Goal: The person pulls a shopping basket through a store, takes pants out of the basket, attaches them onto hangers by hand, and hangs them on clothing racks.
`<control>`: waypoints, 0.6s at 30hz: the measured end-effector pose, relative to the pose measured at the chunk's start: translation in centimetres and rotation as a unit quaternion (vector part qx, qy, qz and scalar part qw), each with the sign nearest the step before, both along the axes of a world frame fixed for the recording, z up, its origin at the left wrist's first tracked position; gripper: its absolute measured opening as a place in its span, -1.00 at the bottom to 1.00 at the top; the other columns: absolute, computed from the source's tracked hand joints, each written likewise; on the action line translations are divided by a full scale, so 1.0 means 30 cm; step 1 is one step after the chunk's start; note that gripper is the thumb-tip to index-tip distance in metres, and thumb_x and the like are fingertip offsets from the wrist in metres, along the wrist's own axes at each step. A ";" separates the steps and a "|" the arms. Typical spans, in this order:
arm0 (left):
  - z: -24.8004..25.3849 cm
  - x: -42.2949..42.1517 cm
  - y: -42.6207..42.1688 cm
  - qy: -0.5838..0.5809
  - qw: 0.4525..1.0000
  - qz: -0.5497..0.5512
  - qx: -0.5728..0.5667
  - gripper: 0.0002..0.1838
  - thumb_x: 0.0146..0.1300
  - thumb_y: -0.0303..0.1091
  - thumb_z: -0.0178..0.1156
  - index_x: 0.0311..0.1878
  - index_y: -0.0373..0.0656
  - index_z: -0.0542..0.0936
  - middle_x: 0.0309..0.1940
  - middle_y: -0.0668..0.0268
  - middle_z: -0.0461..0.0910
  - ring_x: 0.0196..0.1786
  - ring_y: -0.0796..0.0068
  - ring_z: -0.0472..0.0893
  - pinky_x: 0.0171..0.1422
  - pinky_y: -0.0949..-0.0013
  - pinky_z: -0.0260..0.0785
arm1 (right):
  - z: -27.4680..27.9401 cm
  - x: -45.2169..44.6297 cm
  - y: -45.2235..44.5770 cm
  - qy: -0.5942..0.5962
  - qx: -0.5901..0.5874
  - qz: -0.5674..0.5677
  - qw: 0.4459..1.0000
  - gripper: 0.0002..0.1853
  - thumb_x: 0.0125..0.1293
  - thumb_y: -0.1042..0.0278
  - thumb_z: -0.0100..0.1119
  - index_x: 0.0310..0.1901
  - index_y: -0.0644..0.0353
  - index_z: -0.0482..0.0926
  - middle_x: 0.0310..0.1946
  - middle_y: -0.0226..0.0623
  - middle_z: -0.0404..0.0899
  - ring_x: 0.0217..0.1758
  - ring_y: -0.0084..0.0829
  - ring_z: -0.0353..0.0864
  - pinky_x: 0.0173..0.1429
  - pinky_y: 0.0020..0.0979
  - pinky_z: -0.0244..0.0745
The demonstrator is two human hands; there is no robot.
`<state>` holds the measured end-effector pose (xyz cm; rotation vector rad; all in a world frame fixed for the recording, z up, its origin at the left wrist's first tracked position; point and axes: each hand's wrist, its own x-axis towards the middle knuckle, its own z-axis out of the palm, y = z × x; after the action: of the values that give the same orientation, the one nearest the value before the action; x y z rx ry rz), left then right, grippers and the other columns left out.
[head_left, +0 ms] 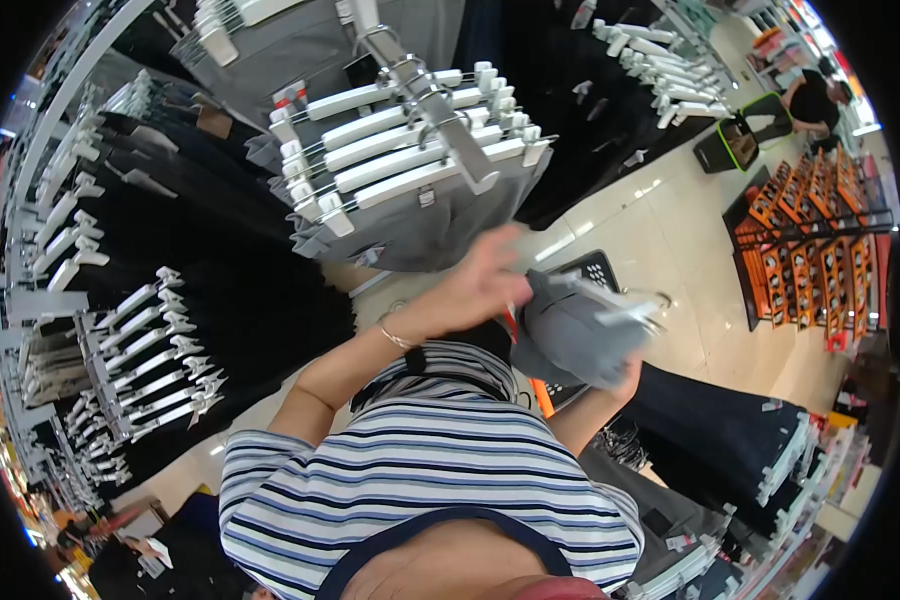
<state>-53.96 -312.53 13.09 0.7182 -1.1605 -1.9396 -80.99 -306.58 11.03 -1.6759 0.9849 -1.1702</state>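
Grey pants (575, 335), bunched up, hang from a blurred white clip hanger (615, 303) in front of my body. My right hand (622, 382) grips them at the lower right edge, its fingers partly hidden by the cloth. My left hand (492, 272) is at the upper left edge of the pants, smeared by motion, so its finger pose is unclear. A small red piece shows just below it. Ahead, more grey pants (440, 215) hang on several white clip hangers (410, 150) along a metal display arm (450, 120).
Dark clothes on white hangers (155, 355) line the left side. At right stands a rack of orange packages (805, 250), with a black basket with green trim (727, 146) behind it. Dark pants (715, 415) hang at lower right. A person (820, 100) is far off at upper right.
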 end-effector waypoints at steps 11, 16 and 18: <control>0.025 -0.043 -0.018 -0.117 0.985 -0.036 0.118 -0.59 0.14 -0.39 0.15 0.07 -0.26 0.39 -0.15 0.28 0.47 -0.12 0.62 0.44 -0.02 0.54 0.30 | 0.175 0.399 0.006 0.360 0.050 0.159 0.918 -0.61 -0.12 0.42 0.17 -0.16 0.24 0.41 -0.43 -0.05 0.47 -0.39 -0.04 0.51 -0.33 -0.20 0.41; 0.048 0.021 -0.018 -0.116 0.991 0.010 -0.058 -0.72 0.23 -0.49 -0.04 0.01 -0.26 0.43 -0.09 0.29 0.49 -0.08 0.63 0.44 0.02 0.52 0.29 | 0.158 0.414 0.033 0.313 0.113 0.116 0.936 -0.59 0.01 0.37 0.18 -0.07 0.25 0.37 -0.31 0.03 0.45 -0.27 0.01 0.49 -0.20 -0.22 0.43; 0.091 0.036 0.002 -0.124 0.987 0.019 -0.104 -0.73 0.26 -0.49 -0.08 0.03 -0.23 0.43 -0.05 0.31 0.49 -0.03 0.63 0.44 0.07 0.53 0.27 | 0.166 0.397 0.021 0.231 0.089 0.147 0.958 -0.53 0.01 0.33 0.21 -0.01 0.24 0.37 -0.24 0.04 0.45 -0.14 -0.02 0.47 -0.08 -0.28 0.40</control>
<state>-52.89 -312.48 15.81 0.8782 -1.4629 -1.7004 -69.09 -305.96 16.01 -1.9082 1.0365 -0.4875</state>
